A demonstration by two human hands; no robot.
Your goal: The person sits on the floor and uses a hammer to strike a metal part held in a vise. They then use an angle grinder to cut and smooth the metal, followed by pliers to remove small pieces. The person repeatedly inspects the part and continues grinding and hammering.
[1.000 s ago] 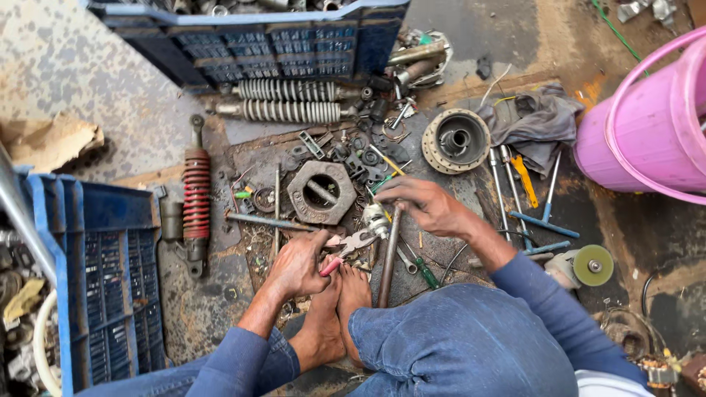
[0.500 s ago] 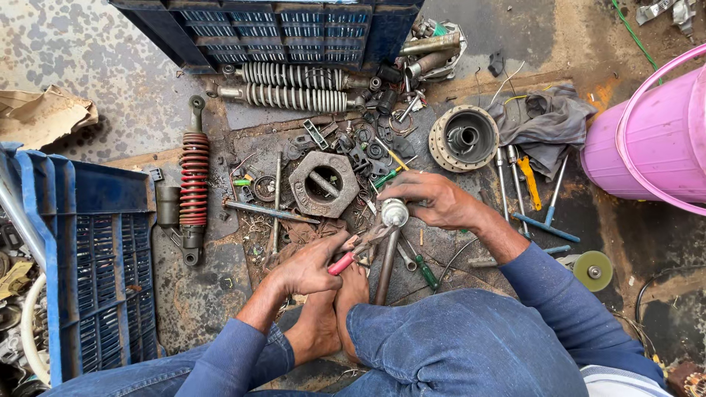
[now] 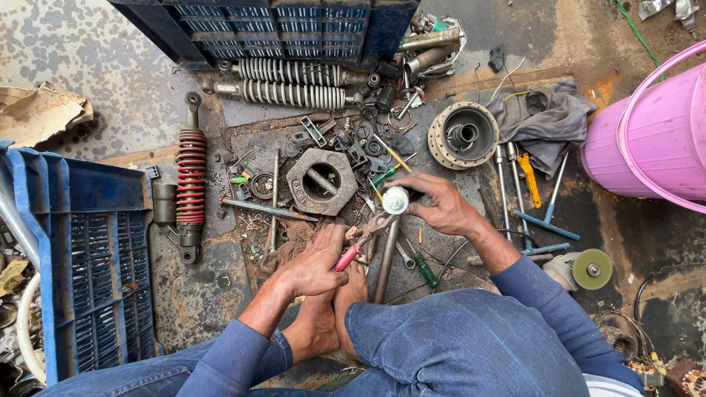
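Little free room is left around the fingers: a hexagonal metal part (image 3: pixel 321 181) lies just beyond the left hand (image 3: pixel 318 261), a ribbed hub (image 3: pixel 463 135) beyond the right hand (image 3: pixel 440 206), blue crates (image 3: pixel 88 257) at the far left and top, a pink bucket (image 3: pixel 651 140) at the far right. Red-handled pliers (image 3: pixel 362 240) are gripped in the left hand, fingers curled tight round the handles. A fork tube (image 3: pixel 388 242) is held at its shiny top cap, right fingers pinched round it; its shaft runs down between both hands, beside a bare foot (image 3: pixel 349 301).
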